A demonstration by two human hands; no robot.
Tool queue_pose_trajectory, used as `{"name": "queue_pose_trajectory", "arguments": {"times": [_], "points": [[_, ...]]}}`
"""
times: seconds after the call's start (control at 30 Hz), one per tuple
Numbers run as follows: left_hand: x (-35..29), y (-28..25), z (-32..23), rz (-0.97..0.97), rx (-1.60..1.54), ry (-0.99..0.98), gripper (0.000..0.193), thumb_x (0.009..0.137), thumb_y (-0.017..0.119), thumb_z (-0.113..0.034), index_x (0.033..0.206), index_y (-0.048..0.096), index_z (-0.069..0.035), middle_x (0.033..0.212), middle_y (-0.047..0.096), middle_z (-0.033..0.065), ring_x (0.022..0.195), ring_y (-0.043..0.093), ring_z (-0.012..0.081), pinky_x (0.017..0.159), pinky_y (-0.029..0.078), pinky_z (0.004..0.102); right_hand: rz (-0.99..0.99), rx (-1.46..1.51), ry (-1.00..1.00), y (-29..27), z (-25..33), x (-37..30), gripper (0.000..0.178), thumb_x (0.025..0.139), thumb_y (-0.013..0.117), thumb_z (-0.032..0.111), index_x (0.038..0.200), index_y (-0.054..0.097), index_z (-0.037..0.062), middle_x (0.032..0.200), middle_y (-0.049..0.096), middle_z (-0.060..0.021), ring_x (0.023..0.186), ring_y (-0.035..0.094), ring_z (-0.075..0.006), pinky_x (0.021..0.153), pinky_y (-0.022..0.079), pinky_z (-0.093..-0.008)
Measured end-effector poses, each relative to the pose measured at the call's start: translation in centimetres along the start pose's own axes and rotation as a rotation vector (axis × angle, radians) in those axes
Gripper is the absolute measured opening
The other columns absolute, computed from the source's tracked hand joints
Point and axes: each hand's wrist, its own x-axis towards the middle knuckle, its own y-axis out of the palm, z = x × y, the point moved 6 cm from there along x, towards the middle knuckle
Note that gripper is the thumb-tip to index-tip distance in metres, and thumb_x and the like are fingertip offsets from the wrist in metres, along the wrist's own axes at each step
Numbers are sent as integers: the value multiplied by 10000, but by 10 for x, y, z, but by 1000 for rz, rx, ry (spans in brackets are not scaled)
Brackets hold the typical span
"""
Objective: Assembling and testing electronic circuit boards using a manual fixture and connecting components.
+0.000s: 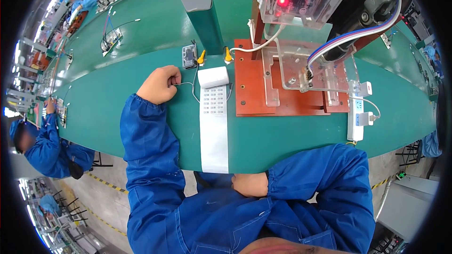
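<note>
My left hand point(162, 84) rests on the green table with its fingers curled in. A thin light cable point(187, 83) runs from its fingertips toward the label roll, and the fingers appear pinched on it. To the right of that hand lies a white label roll point(214, 77). Its strip point(214, 136) unrolls toward me and reaches the table's front edge, with small printed labels on its upper part. My right hand point(250, 185) is low by my body, below the table edge; its fingers are hidden.
A small grey meter-like device point(189, 56) and two yellow-handled plugs point(201, 58) lie behind the roll. On the right a clear plastic fixture point(306, 70) stands on a red-brown board point(254, 99), beside a white power strip point(355, 120). A post point(205, 26) rises behind; co-workers sit left.
</note>
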Motion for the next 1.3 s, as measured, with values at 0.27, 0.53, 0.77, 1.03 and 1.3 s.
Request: {"name": "queue_pose_trajectory", "arguments": {"times": [0.27, 0.53, 0.77, 1.03, 1.3], "points": [[-1, 2, 1, -2, -1, -25, 128, 725, 517, -22, 803, 609, 24, 722, 567, 136, 657, 538, 240, 610, 446, 353, -34, 17, -6, 10, 2, 2, 201, 822, 599, 161, 930, 743, 72, 927, 693, -144, 911, 667, -319, 787, 537, -458], [10, 7, 7, -175, 214, -4, 353, 906, 678, -244, 752, 583, 59, 648, 514, 156, 581, 481, 235, 581, 407, 370, -27, -59, -24, 5, 1, 0, 212, 835, 587, 177, 926, 743, 66, 906, 688, -153, 894, 666, -324, 755, 540, -468], [9, 1, 9, -196, 217, -83, 298, 793, 793, -189, 865, 588, 15, 753, 552, 115, 656, 487, 250, 626, 427, 364, -115, -27, -7, 19, 1, 2, 215, 838, 585, 178, 941, 751, 89, 909, 698, -119, 913, 666, -307, 780, 543, -451], [4, 8, 0, -327, 342, 145, 776, 753, 785, -121, 1433, 413, -73, 1366, 447, 168, 1251, 434, 369, 1069, 382, 429, -49, -36, -64, 7, 7, -1, 209, 834, 590, 166, 944, 753, 96, 950, 699, -102, 941, 661, -290, 813, 537, -438], [10, 19, -2, -74, 283, 185, 834, 794, 683, -2, 1535, 352, -195, 1629, 205, 132, 1505, 161, 390, 1224, 160, 498, -100, -96, 12, 3, 3, -3, 208, 835, 588, 159, 945, 750, 89, 950, 696, -104, 936, 658, -296, 811, 536, -442]]}}
